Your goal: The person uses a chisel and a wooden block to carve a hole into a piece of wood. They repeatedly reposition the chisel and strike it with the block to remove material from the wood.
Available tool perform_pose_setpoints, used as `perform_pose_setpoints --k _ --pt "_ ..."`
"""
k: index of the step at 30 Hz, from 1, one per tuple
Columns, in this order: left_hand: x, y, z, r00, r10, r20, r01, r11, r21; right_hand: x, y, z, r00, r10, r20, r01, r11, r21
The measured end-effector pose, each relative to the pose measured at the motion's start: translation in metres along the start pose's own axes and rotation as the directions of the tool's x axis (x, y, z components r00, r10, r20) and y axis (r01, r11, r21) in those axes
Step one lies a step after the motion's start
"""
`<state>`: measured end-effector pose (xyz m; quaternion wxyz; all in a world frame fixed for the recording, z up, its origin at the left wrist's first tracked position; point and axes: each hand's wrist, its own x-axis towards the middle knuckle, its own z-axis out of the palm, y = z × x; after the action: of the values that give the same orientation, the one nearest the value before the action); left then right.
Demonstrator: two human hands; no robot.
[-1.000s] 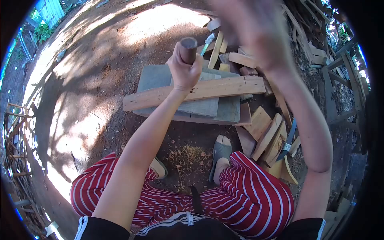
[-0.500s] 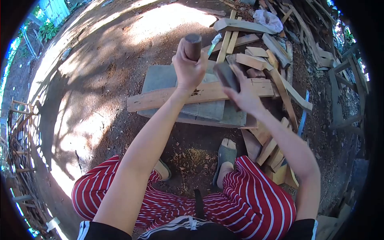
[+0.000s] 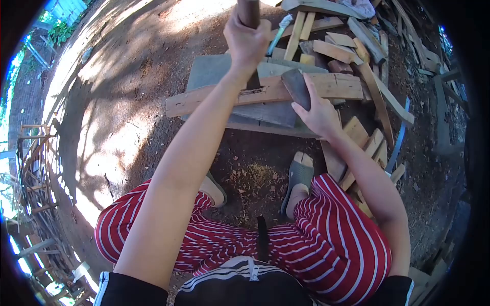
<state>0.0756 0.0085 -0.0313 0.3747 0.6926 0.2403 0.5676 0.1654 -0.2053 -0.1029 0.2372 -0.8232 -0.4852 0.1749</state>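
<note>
Left hand (image 3: 247,43): fingers wrapped tight round dark round handle (image 3: 249,11), probably a chisel, far centre, above plank (image 3: 337,85) | Right hand (image 3: 320,113): fingers clamped on dark block (image 3: 297,87) | Change: block, raised a second ago, now down on plank, right of handle; swing finished.

Red trousers (image 3: 337,245) with thin white stripes cover both legs. At 6 o'clock a black top (image 3: 224,293) shows white stripes at its hem. The arms, left hand (image 3: 247,35) and right hand (image 3: 319,115) are bare. A grey open-toed slipper (image 3: 300,173) sits just right of centre.
</note>
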Motion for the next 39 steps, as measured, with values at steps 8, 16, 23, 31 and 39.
perform_pose_setpoints --k 8,16,23,31,39 --pt "0.03 -0.057 0.018 0.976 -0.216 0.008 0.214 0.972 0.097 0.0 0.006 0.003 1.0 -0.013 -0.015 0.011 0.995 -0.098" --pt "0.039 -0.055 0.038 0.795 -0.56 0.233 0.577 0.817 -0.004 -0.004 -0.004 -0.008 0.999 0.022 0.04 -0.016 0.988 -0.151" --pt "0.012 -0.025 0.027 0.924 -0.295 0.245 0.329 0.937 -0.114 -0.008 0.001 -0.001 0.998 -0.033 -0.046 0.029 0.997 -0.076" --pt "-0.011 0.029 -0.051 0.968 -0.209 -0.141 0.134 0.9 -0.414 -0.006 0.004 0.0 0.999 -0.035 -0.036 0.031 0.993 -0.116" --pt "-0.013 0.034 -0.049 0.966 -0.225 -0.126 0.153 0.894 -0.421 -0.005 0.002 0.001 0.999 -0.032 -0.035 0.027 0.992 -0.124"
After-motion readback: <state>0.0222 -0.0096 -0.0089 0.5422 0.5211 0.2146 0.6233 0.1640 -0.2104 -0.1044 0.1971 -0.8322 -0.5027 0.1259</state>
